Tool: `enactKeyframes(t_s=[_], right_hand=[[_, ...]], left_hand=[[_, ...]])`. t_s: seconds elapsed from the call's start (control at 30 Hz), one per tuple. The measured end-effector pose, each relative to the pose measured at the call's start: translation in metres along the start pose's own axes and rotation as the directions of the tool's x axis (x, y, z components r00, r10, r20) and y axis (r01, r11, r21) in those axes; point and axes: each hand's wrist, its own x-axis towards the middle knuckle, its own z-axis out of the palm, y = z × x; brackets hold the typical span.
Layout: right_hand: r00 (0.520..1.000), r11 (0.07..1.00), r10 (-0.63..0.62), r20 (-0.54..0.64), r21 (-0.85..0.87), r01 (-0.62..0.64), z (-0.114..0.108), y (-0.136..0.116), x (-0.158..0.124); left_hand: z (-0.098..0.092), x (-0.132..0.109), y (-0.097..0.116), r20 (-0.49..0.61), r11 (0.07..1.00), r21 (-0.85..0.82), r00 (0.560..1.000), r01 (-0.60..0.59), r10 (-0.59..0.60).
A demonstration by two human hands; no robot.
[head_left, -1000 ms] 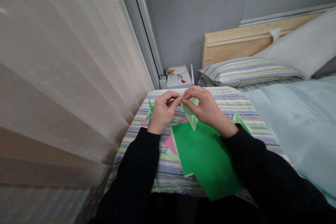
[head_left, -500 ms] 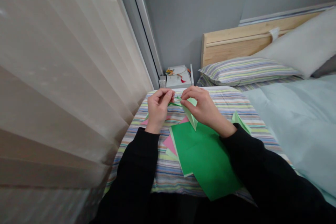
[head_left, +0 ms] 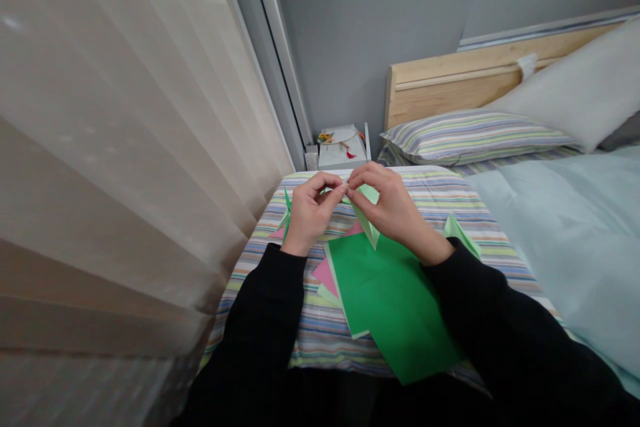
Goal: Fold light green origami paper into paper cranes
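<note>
A light green piece of folded paper [head_left: 369,223] hangs tilted above the table from the fingertips of my right hand [head_left: 393,207], which is closed on its upper edge. My left hand [head_left: 311,213] pinches at the paper's top left tip, its fingertips meeting those of the right. The fingers cover most of that tip. Underneath lie overlapping dark green paper sheets [head_left: 390,300], with pink paper [head_left: 325,275] showing from below at the left. A folded green paper piece [head_left: 286,217] stands beside my left wrist, and a light green folded piece [head_left: 463,237] lies beyond my right wrist.
The small table wears a striped cloth [head_left: 260,287]. Pleated curtains [head_left: 150,147] hang close on the left. A bed with a pale blue quilt [head_left: 560,213] and a striped pillow [head_left: 475,137] is on the right. Behind, a white stand [head_left: 340,159] holds small items.
My left hand has moved right, closing the gap to my right hand, and now pinches at the paper's tip. The green folded piece by my left wrist shows more. The right hand stays nearly still.
</note>
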Motion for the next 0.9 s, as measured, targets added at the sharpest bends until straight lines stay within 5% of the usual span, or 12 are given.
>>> enactKeyframes(t_s=[0.7, 0.9], right_hand=[[0.999, 0.995, -0.023, -0.038, 0.093, 0.026, 0.0027, 0.0043, 0.0016], [0.992, 0.994, 0.039, 0.12, 0.098, -0.051, 0.0027, 0.0047, 0.0016]], left_hand=[[0.0003, -0.0006, -0.0002, 0.006, 0.999, -0.017, 0.999, 0.046, -0.046], [0.0001, -0.0001, -0.0013, -0.078, 1.0, -0.012, 0.997, 0.017, -0.018]])
